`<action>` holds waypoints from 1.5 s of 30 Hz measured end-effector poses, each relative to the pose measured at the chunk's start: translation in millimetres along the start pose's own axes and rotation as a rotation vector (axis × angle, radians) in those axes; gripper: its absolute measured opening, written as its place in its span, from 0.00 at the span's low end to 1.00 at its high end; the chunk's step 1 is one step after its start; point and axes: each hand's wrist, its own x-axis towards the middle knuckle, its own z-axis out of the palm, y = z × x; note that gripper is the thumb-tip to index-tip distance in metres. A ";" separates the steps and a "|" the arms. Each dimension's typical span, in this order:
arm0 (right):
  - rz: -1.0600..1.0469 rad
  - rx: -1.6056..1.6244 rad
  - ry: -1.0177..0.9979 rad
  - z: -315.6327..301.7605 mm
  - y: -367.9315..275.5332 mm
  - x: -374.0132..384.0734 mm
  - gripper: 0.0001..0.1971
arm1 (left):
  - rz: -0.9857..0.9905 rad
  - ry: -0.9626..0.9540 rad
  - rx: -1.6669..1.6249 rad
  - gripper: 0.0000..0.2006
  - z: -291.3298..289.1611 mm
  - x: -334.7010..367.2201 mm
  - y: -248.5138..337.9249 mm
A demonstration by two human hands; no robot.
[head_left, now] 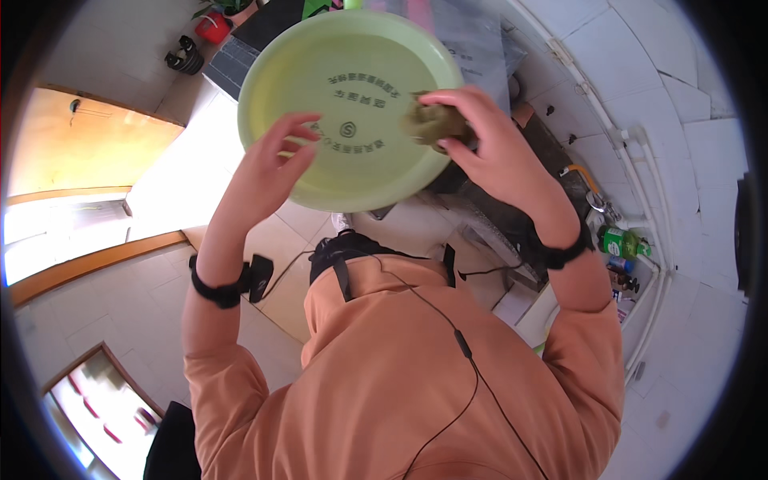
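- Left forearm (216, 256): raised from the lower left and leaning inward, a black band (220, 288) about it; left hand (280, 164) over the near left rim of the basin (268, 88), palm turned inward.
- Left hand, state: fingers loosely curled and parted, thumb apart from them; nothing held; contact with the rim cannot be told.
- Right forearm (552, 212): angled inward from the right, likewise banded; right hand (492, 140) at the basin's right side.
- Right hand, state: thumb and fingers closed about a bunched, olive-brown cloth (432, 124).
- Cloth: over the basin's right part; whether it touches the basin cannot be told.
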 end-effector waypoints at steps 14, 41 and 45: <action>0.442 -0.299 -0.729 69.8 30.6 103.1 0.29 | 0.166 -0.571 0.418 0.32 2.6 130.2 -60.3; 0.308 0.004 -0.607 65.1 95.4 114.0 0.13 | -0.135 -0.861 0.128 0.25 6.9 157.6 -63.8; 0.380 -0.243 -0.614 59.0 100.5 118.2 0.14 | -0.120 -0.792 0.570 0.16 -9.5 160.6 -69.6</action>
